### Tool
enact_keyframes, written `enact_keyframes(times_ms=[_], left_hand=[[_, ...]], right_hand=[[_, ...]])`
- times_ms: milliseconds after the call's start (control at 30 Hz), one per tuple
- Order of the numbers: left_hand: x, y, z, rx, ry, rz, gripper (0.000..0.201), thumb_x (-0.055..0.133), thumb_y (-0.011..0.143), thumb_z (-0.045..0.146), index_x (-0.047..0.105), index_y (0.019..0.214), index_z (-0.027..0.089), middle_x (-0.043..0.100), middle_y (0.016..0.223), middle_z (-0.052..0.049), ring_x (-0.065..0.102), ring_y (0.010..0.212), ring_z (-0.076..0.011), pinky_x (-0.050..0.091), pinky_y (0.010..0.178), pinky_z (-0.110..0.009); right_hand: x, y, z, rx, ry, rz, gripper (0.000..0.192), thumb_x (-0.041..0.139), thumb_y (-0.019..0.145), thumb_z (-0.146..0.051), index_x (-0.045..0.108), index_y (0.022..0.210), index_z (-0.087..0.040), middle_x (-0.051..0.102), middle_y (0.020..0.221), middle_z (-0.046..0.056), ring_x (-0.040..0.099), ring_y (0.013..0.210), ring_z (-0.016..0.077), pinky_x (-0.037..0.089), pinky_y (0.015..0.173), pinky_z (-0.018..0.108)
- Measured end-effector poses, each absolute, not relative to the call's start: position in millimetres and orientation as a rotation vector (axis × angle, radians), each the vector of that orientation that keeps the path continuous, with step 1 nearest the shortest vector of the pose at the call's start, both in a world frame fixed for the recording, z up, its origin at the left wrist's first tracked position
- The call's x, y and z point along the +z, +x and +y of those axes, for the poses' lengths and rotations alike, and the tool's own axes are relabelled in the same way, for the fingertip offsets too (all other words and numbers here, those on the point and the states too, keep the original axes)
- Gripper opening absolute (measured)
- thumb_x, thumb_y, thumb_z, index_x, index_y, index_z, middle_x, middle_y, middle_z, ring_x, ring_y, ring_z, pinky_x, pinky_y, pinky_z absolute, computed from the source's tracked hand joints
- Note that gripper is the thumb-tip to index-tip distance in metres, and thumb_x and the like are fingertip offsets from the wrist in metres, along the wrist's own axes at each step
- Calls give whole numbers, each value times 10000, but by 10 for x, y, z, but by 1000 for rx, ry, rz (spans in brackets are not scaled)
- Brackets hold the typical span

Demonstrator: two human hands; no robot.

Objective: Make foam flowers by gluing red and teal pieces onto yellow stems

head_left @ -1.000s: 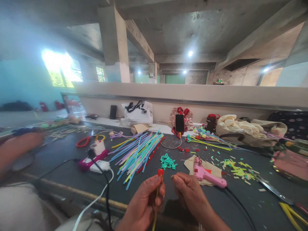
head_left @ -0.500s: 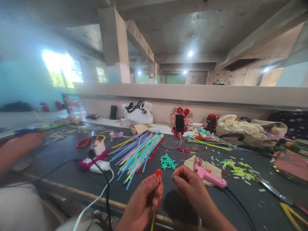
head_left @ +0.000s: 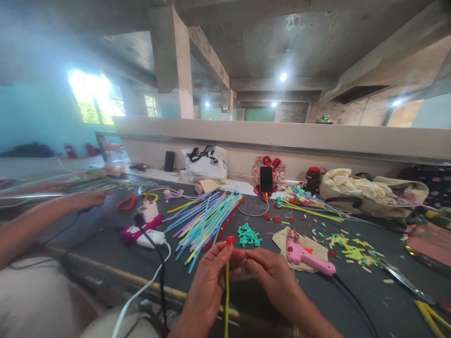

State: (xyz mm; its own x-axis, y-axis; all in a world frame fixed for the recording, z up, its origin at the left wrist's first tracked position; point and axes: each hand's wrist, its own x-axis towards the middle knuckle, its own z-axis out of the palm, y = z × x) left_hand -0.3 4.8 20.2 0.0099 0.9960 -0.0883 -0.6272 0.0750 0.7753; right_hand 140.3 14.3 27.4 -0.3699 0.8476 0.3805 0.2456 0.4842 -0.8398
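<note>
Both hands have closed the gap between them since half a second ago and now touch. Left hand (head_left: 211, 277) pinches a yellow stem (head_left: 226, 291) upright, long axis 12 to 6 o'clock, red bud (head_left: 230, 240) on top. Right hand (head_left: 271, 277), at 3 o'clock of the stem, presses pinched fingertips (head_left: 246, 265) against it just below the bud.

Craft workshop: concrete hall, straws (head_left: 206, 220), glue gun (head_left: 306, 256) on worktable (head_left: 352, 300).

Concrete beams (head_left: 207, 56), bright window (head_left: 96, 96)
</note>
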Motion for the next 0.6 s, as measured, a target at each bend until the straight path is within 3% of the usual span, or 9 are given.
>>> enact_keyframes(times_ms=[200,333,467,533,600], left_hand=[[214,-100,129,1446,528,775,167,623,668,164,549,818,162,701,768,-61,658,701,-191,501,515,-216],[180,-83,132,1394,467,724,129,607,682,151,552,799,148,700,754,-75,657,714,-209,513,532,-244],[158,-66,98,1373,407,668,111,595,693,135,562,798,152,700,765,-75,641,794,-218,515,616,-287],[164,-45,78,1361,386,621,133,592,696,130,569,823,165,696,771,-62,632,817,-212,507,664,-313],[170,-5,65,1349,377,563,132,597,693,132,580,819,168,689,776,-54,629,807,-201,497,694,-322]], right_hand=[[213,1659,291,1184,-1033,-1556,235,563,712,-351,649,761,-138,578,525,-5,480,436,86,313,387,180],[207,1690,289,1171,-1071,-1606,244,587,690,-353,552,580,-138,451,393,-63,358,351,48,241,364,175],[221,1646,264,1030,-1157,-1661,411,476,763,-406,412,439,-161,338,350,-76,277,342,43,192,367,186],[226,1597,239,1020,-1151,-1669,435,450,776,-402,389,416,-165,346,357,-67,297,351,51,213,377,190],[233,1516,197,1009,-1104,-1676,312,523,737,-349,486,493,-158,449,438,-50,393,422,74,282,424,190]])
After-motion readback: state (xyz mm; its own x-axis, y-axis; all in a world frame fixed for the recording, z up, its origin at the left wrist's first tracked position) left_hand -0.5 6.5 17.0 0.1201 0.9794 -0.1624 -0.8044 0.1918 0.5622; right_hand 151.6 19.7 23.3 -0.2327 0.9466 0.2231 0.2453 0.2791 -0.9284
